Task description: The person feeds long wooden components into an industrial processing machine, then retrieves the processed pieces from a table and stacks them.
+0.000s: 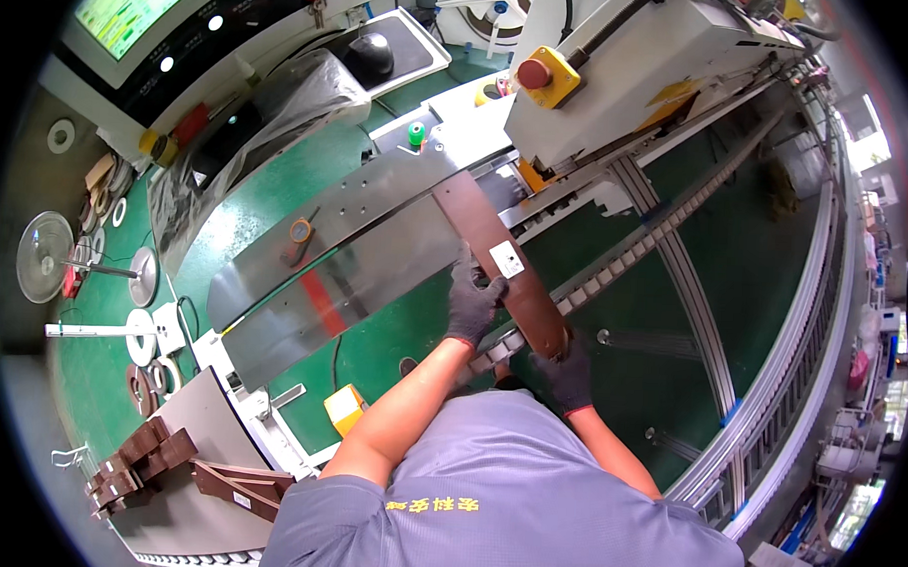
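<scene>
A long brown panel (pixel 476 219) with a white label (pixel 506 258) slants across the middle. Its far end lies over the edge of the grey metal worktable (pixel 395 251), and its near end reaches toward my body. My left hand (pixel 471 302), in a dark glove, grips the panel's left edge beside the label. The dark-gloved right hand (pixel 568 375) holds the rounded near end, its fingers partly hidden beneath the panel.
A small round orange-rimmed gauge or tape measure (pixel 301 230) sits on the worktable. Beyond the panel stands a machine with a red stop button (pixel 534 74). Rails and rollers (pixel 717 333) run along the right. Brown pieces (pixel 148 463) lie on a cart. A yellow pedal box (pixel 346 408) is on the floor.
</scene>
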A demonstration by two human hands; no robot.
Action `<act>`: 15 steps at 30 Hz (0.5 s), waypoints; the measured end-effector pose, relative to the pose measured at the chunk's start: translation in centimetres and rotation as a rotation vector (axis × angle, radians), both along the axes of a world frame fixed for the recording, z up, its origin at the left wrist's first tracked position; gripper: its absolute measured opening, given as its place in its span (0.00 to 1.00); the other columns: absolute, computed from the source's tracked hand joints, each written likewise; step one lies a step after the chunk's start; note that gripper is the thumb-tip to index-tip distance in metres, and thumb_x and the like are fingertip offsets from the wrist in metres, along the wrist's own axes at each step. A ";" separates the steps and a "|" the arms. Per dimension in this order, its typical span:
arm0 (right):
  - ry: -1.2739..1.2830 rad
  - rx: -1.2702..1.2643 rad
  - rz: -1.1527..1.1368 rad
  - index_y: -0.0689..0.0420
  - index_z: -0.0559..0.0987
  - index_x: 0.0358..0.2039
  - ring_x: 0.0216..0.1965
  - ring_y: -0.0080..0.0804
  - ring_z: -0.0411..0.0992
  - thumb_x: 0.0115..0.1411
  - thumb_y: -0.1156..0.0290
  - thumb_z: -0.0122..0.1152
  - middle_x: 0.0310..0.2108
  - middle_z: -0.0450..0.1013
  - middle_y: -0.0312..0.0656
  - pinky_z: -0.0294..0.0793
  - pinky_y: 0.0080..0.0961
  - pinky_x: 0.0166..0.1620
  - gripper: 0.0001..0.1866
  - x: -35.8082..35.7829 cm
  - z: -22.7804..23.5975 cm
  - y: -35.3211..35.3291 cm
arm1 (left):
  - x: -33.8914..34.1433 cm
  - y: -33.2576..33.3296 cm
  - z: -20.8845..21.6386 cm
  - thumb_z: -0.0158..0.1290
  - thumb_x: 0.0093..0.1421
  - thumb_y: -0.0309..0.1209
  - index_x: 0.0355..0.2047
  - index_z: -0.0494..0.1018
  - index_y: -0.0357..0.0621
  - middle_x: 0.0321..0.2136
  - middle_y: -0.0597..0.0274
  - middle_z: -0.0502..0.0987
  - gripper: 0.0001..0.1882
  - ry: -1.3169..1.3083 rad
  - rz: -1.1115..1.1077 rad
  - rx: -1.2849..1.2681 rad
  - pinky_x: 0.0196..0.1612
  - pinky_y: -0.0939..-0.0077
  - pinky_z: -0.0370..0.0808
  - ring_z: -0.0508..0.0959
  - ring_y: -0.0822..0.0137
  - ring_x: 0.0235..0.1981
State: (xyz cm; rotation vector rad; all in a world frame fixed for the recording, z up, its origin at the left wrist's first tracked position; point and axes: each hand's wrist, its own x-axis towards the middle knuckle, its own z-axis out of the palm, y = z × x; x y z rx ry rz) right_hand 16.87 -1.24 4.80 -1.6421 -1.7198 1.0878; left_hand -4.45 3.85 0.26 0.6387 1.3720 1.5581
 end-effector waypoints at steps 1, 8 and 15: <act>0.014 -0.020 -0.022 0.65 0.65 0.58 0.50 0.42 0.73 0.45 0.61 0.76 0.50 0.70 0.53 0.73 0.36 0.51 0.43 0.0 0.5 0.9 | 0.1 0.8 1.1 0.62 0.54 0.22 0.72 0.45 0.42 0.43 0.53 0.77 0.50 -0.038 -0.057 -0.041 0.34 0.73 0.79 0.78 0.66 0.41; -0.007 0.003 -0.087 0.62 0.66 0.58 0.51 0.47 0.73 0.43 0.61 0.76 0.51 0.72 0.54 0.73 0.40 0.51 0.43 4.4 1.3 7.5 | 5.1 7.2 2.9 0.61 0.58 0.25 0.73 0.42 0.55 0.44 0.55 0.77 0.51 -0.107 -0.057 -0.111 0.31 0.73 0.81 0.79 0.66 0.38; -0.082 0.120 -0.091 0.62 0.66 0.59 0.51 0.48 0.73 0.43 0.64 0.77 0.50 0.72 0.53 0.73 0.41 0.53 0.44 9.2 0.3 13.2 | 9.7 13.0 3.6 0.58 0.59 0.24 0.74 0.36 0.63 0.45 0.53 0.76 0.52 -0.123 -0.096 -0.088 0.34 0.69 0.82 0.80 0.63 0.41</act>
